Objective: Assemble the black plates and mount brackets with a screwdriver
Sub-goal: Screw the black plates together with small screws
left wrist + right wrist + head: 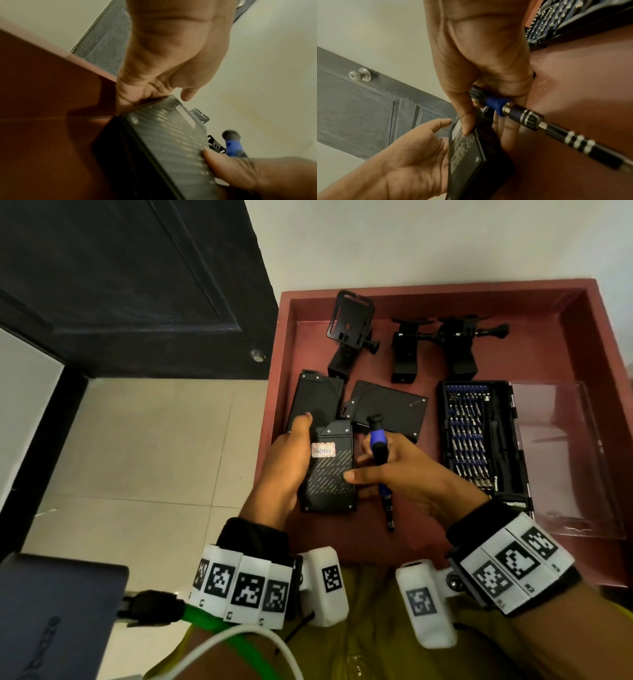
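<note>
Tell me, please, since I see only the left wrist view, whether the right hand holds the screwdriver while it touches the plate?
Observer: Yes. The right hand curls its fingers round the screwdriver, and its thumb presses the labelled black plate.
Operator: Thank you. Which way does the bit end point?
Observer: Towards the person, away from the plate.
Operator: Where is the bit case?
Observer: The open bit case lies in the red tray, just right of that hand.
</note>
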Action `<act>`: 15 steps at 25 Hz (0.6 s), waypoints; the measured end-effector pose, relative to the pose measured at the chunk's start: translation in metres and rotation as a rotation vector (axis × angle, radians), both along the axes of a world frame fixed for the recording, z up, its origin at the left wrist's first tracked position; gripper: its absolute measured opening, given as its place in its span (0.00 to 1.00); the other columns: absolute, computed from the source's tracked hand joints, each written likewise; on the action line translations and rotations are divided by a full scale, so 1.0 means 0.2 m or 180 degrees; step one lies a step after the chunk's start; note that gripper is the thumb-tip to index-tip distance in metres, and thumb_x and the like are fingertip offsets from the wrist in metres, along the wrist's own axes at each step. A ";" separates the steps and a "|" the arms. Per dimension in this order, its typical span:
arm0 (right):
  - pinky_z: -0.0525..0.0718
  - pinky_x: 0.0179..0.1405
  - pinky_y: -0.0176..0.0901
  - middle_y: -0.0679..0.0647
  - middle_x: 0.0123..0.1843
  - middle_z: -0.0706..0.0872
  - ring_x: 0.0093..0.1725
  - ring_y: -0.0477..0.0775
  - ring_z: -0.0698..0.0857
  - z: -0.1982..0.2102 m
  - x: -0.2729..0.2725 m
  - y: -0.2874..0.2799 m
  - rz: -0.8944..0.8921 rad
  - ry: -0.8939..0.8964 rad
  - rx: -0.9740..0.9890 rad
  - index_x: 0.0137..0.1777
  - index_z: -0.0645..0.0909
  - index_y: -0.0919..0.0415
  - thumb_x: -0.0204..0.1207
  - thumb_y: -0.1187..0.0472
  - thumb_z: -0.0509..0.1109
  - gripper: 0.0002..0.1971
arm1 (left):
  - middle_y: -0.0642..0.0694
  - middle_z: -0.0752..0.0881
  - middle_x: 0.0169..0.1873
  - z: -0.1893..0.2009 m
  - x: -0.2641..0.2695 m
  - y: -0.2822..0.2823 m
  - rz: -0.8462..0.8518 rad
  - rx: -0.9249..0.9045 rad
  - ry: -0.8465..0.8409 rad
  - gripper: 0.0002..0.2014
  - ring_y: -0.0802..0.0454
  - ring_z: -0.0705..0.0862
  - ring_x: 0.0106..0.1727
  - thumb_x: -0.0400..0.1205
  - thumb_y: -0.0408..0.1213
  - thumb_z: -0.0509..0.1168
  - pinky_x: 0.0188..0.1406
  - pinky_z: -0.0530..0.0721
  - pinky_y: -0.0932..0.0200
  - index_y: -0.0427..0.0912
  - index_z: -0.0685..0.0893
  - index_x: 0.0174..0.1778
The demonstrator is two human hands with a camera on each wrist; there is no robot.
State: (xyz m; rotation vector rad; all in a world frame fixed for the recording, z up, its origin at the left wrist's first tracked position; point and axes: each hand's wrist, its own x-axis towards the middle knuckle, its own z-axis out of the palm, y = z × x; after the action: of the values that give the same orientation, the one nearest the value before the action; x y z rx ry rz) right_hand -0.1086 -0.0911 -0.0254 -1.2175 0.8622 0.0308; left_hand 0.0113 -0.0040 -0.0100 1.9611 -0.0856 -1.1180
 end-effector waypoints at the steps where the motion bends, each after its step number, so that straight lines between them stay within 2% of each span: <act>1: 0.87 0.50 0.64 0.69 0.49 0.81 0.52 0.67 0.87 0.00 0.00 0.01 0.0091 0.0078 -0.0023 0.36 0.69 0.57 0.69 0.79 0.73 0.19 | 0.44 0.88 0.39 0.01 0.00 0.00 -0.0363 0.0280 -0.0493 0.27 0.49 0.85 0.41 0.86 0.57 0.50 0.45 0.80 0.55 0.40 0.86 0.41; 3: 0.87 0.48 0.61 0.64 0.44 0.80 0.47 0.63 0.86 -0.01 0.00 0.03 0.0224 0.0261 -0.0090 0.36 0.68 0.57 0.68 0.79 0.74 0.20 | 0.48 0.77 0.31 0.04 -0.01 0.00 -0.0989 0.0810 -0.1489 0.27 0.56 0.74 0.32 0.87 0.56 0.48 0.36 0.71 0.60 0.41 0.79 0.34; 5: 0.87 0.43 0.56 0.55 0.35 0.78 0.40 0.57 0.84 -0.02 0.01 0.04 0.0326 0.0347 -0.0095 0.35 0.67 0.58 0.68 0.79 0.74 0.20 | 0.51 0.71 0.27 0.05 -0.01 -0.01 -0.1223 0.1101 -0.1977 0.25 0.55 0.69 0.30 0.88 0.54 0.49 0.29 0.62 0.60 0.41 0.76 0.32; 7: 0.88 0.36 0.49 0.51 0.30 0.80 0.34 0.52 0.84 -0.02 0.02 0.06 0.0490 0.0379 -0.0096 0.34 0.72 0.58 0.69 0.78 0.74 0.17 | 0.51 0.69 0.27 0.04 0.00 -0.01 -0.1291 0.1212 -0.2119 0.23 0.53 0.69 0.32 0.88 0.52 0.50 0.35 0.62 0.61 0.38 0.77 0.36; 8: 0.88 0.34 0.46 0.51 0.31 0.82 0.34 0.51 0.85 -0.01 0.02 0.07 0.0547 0.0396 -0.0089 0.36 0.74 0.58 0.70 0.77 0.73 0.15 | 0.51 0.69 0.28 0.03 0.01 -0.02 -0.1283 0.1219 -0.2089 0.22 0.52 0.69 0.35 0.88 0.50 0.50 0.39 0.63 0.61 0.38 0.77 0.38; 10: 0.88 0.37 0.50 0.52 0.33 0.82 0.36 0.53 0.85 0.00 0.01 0.08 0.0499 0.0448 -0.0143 0.37 0.74 0.57 0.71 0.76 0.73 0.15 | 0.50 0.69 0.29 0.02 0.02 -0.02 -0.1226 0.1170 -0.2003 0.20 0.51 0.70 0.37 0.89 0.47 0.50 0.42 0.63 0.59 0.38 0.77 0.39; 12: 0.89 0.43 0.62 0.52 0.31 0.78 0.38 0.58 0.85 0.00 0.02 0.07 0.0330 0.0545 -0.0314 0.36 0.71 0.56 0.67 0.75 0.77 0.19 | 0.51 0.70 0.28 0.02 0.02 -0.03 -0.1199 0.1084 -0.2002 0.20 0.54 0.69 0.31 0.89 0.45 0.50 0.37 0.61 0.60 0.38 0.77 0.37; 15: 0.88 0.45 0.63 0.57 0.37 0.82 0.42 0.62 0.87 0.00 0.02 0.06 0.0405 0.0739 -0.0953 0.36 0.71 0.56 0.62 0.68 0.83 0.20 | 0.51 0.70 0.26 0.02 0.00 -0.05 -0.1225 0.1125 -0.2181 0.22 0.57 0.66 0.27 0.88 0.44 0.51 0.26 0.58 0.58 0.41 0.75 0.30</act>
State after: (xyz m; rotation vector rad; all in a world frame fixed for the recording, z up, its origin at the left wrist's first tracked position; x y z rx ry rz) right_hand -0.1042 -0.0800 -0.0248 -1.5708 1.0146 0.1528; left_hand 0.0120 -0.0145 -0.0065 2.6546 -0.6939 -0.6619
